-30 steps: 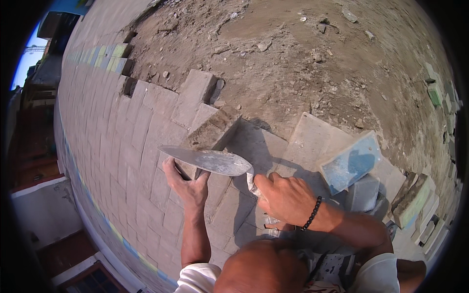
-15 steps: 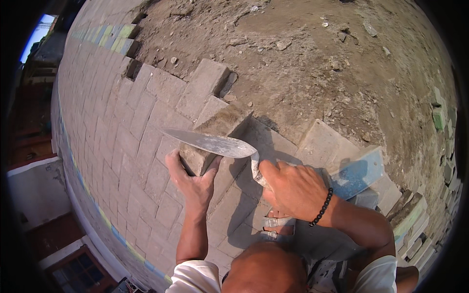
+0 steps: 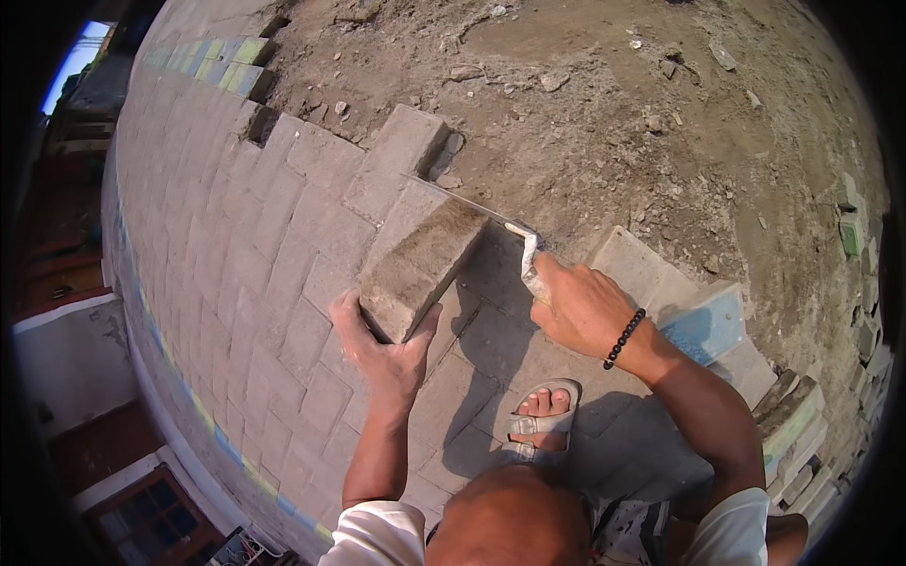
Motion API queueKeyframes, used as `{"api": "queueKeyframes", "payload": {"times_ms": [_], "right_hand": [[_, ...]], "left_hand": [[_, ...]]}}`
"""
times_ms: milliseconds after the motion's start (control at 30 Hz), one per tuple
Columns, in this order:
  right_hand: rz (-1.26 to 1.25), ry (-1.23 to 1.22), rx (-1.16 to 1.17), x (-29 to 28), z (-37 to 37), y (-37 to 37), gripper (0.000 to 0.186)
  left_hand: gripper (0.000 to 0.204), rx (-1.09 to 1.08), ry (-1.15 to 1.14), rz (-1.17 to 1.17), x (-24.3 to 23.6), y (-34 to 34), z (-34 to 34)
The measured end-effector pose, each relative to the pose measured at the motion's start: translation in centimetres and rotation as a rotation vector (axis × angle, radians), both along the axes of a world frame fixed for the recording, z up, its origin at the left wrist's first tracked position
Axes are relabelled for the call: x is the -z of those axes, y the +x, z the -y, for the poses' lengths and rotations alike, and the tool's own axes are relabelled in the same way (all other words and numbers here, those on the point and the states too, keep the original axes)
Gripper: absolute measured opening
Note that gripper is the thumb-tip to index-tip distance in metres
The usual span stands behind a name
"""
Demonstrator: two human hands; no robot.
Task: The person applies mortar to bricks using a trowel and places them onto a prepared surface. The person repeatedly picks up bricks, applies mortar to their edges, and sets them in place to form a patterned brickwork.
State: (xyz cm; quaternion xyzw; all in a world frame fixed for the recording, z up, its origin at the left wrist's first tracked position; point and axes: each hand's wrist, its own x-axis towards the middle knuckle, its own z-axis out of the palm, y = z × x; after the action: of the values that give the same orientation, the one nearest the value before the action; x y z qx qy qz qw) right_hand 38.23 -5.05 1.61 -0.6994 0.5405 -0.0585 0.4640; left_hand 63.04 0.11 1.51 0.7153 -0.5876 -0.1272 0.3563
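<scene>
My left hand grips the near end of a rectangular concrete paving block, thumb on one side and fingers on the other. The block is tilted, and its upper face is crusted with brown soil. In my right hand is a trowel, held by its pale, dirt-caked handle. Its thin blade appears nearly edge-on along the block's far end; whether it touches the block I cannot tell. A black bead bracelet circles my right wrist.
Laid grey pavers spread to the left, ending in a stepped edge against bare, stony soil. A blue-painted paver lies at the right, near stacked blocks. My sandalled foot stands on the paving below.
The trowel has swung from lying across the block's top to its far end, its blade turning edge-on. My right hand moved slightly right; the left still holds the block.
</scene>
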Motion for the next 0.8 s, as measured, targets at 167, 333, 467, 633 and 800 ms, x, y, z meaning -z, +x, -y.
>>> {"api": "queueKeyframes", "payload": {"times_ms": [167,333,467,633,800], "right_hand": [[0.068,-0.032,0.000,-2.6,0.6,0.3,0.031],[0.056,-0.001,-0.009,-1.5,-2.0,1.2,0.029],[0.026,-0.042,0.076,3.0,0.9,-0.8,0.028],[0.048,-0.021,-0.057,-3.4,-1.2,1.3,0.022],[0.019,-0.013,0.058,2.5,1.4,0.3,0.027]], "left_hand": [[0.074,0.000,-0.020,0.082,0.4,-0.4,-0.4],[0.073,0.024,-0.063,0.094,0.6,-0.5,-0.4],[0.072,-0.005,-0.042,0.048,0.6,-0.6,-0.4],[0.073,-0.021,-0.061,-0.014,1.5,0.5,-1.4],[0.075,-0.031,-0.048,0.022,1.3,0.3,-1.3]]}}
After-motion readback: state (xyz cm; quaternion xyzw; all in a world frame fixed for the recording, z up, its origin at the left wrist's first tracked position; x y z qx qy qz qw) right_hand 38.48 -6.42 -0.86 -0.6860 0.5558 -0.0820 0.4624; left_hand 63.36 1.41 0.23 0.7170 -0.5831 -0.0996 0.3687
